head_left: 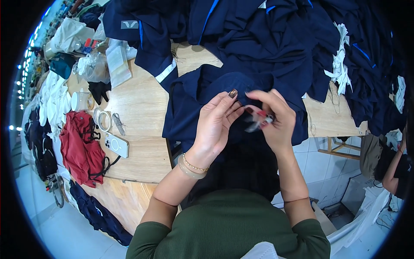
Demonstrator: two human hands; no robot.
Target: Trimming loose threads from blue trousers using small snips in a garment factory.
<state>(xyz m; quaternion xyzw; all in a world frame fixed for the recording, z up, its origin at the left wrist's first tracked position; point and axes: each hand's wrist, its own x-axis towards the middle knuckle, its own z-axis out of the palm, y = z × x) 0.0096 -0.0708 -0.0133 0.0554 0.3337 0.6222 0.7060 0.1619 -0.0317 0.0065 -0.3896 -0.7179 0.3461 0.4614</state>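
Note:
A dark navy garment (181, 108) is bunched on the table edge in front of me, its curved edge standing up behind my fingers. My left hand (215, 123) is closed at that edge, thumb and fingertips pinching the cloth. Close beside it on the right, my right hand (278, 118) is curled around small thread snips (264, 121) with red on the handle. Motion smears the blades, which point toward my left hand. Right thumb and index finger are raised near the cloth; whether they pinch a thread is too blurred to tell.
More navy garments (267, 39) with blue piping heap across the far side. On the left lie a phone (117, 145), a roll of tape (104, 121), a red cloth bag (79, 146) and plastic bags (94, 67). White cloth strips (340, 60) hang at right. Another person's arm (393, 170) shows far right.

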